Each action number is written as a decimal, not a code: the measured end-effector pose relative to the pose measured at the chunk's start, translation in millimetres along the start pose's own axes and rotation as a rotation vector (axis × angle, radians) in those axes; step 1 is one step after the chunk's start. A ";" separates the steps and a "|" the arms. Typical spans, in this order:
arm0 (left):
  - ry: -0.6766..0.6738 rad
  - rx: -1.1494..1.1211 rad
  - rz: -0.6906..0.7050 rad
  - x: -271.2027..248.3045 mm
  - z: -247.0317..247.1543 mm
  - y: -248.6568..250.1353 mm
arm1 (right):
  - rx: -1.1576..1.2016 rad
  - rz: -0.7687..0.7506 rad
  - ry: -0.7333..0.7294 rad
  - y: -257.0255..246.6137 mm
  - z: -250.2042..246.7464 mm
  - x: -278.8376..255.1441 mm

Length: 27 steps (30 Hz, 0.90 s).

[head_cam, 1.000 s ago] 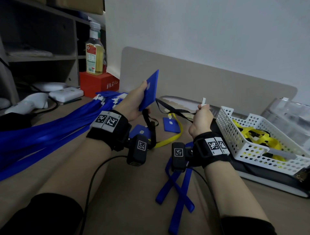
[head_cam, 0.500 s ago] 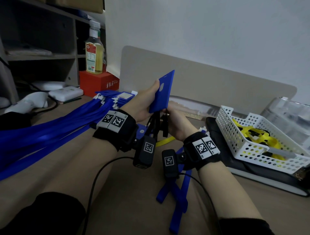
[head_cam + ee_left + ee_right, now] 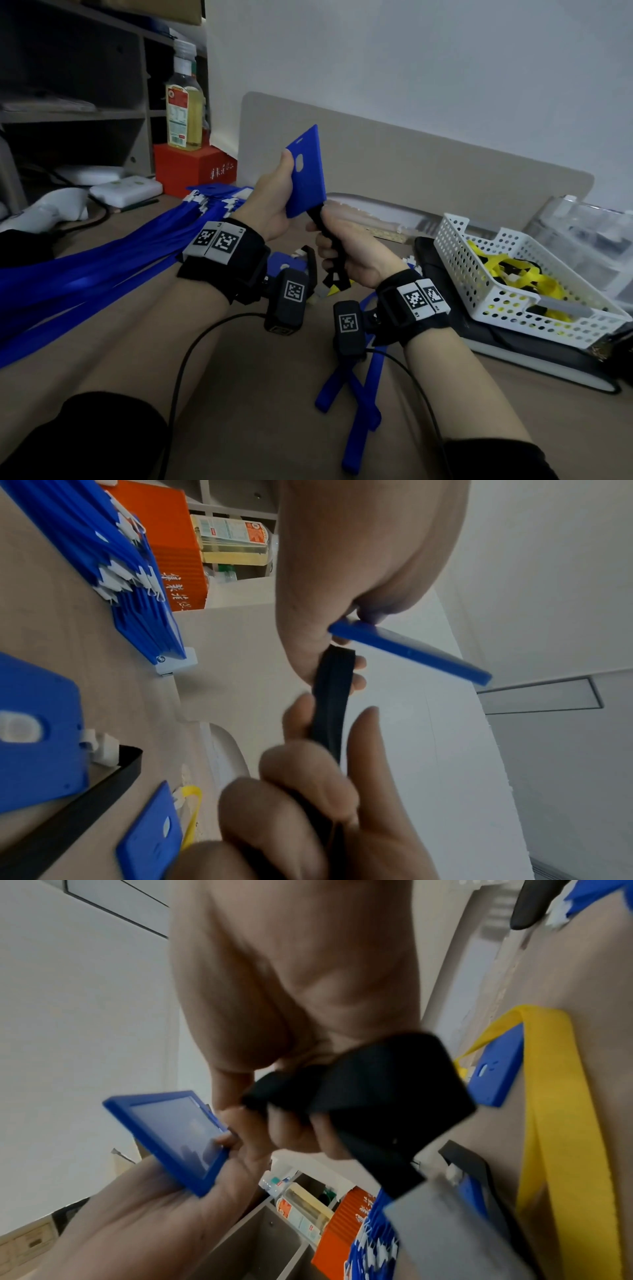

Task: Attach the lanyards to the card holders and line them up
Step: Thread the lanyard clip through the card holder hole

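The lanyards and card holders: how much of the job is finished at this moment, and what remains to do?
Done, it seems: a lined-up batch of blue lanyards with holders on the left, plus a holder on a yellow lanyard lying on the desk. In hand: the left hand holds a blue card holder upright, and the right hand grips the bunched black lanyard hanging from it. Left: laying this one down, and the yellow lanyards in the white basket.
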<state>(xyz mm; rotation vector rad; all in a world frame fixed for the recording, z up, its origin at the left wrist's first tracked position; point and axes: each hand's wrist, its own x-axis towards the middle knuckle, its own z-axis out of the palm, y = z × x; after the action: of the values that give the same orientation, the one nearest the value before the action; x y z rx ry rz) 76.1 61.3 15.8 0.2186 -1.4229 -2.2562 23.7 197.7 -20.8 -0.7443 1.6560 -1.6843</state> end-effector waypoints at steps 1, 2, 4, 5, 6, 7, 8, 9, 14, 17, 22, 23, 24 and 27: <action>0.014 0.009 0.004 1.0 -1.8 0.3 | 0.006 -0.026 -0.002 1.1 -2.9 0.1; 0.021 0.013 0.007 2.4 -3.4 0.4 | 0.017 -0.045 -0.002 1.9 -5.6 0.1; 0.022 0.018 0.003 3.3 -4.6 1.0 | 0.049 -0.066 0.022 1.7 -10.8 -0.3; 0.026 0.021 -0.001 4.0 -5.1 1.1 | 0.070 -0.076 0.047 0.7 -13.2 -1.1; 0.030 0.022 -0.004 5.0 -5.1 0.8 | 0.085 -0.090 0.084 -0.1 -16.1 -1.8; 0.036 0.030 -0.009 4.8 -4.7 0.5 | 0.098 -0.100 0.124 -1.0 -19.9 -2.4; 0.042 0.046 -0.017 4.6 -3.7 -0.6 | 0.110 -0.112 0.155 -2.1 -23.9 -3.2; 0.050 0.076 -0.028 4.0 -2.5 -1.9 | 0.123 -0.124 0.180 -3.4 -27.1 -4.3; 0.060 0.248 -0.091 3.6 9.7 -14.4 | 0.233 -0.153 0.310 -15.6 -39.9 -10.0; 0.033 0.246 -0.129 3.5 18.8 -22.3 | 0.173 -0.183 0.408 -26.6 -53.1 -11.7; -0.033 0.261 -0.182 4.0 36.4 -33.7 | 0.003 -0.244 0.631 -57.4 -90.9 -24.7; -0.051 0.270 -0.188 3.9 40.8 -36.0 | -0.046 -0.266 0.687 -64.4 -103.7 -29.1; -0.068 0.272 -0.191 3.3 45.3 -38.5 | -0.109 -0.291 0.745 -71.3 -115.9 -34.9; -0.128 0.272 -0.207 1.9 56.5 -46.3 | -0.385 -0.349 0.978 -83.8 -147.8 -56.9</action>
<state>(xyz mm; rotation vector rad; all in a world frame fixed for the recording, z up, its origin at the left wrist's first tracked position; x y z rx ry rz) 39.8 122.9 0.5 0.3266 -1.8521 -2.2646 -60.7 333.7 59.8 -0.3816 2.6940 -2.1890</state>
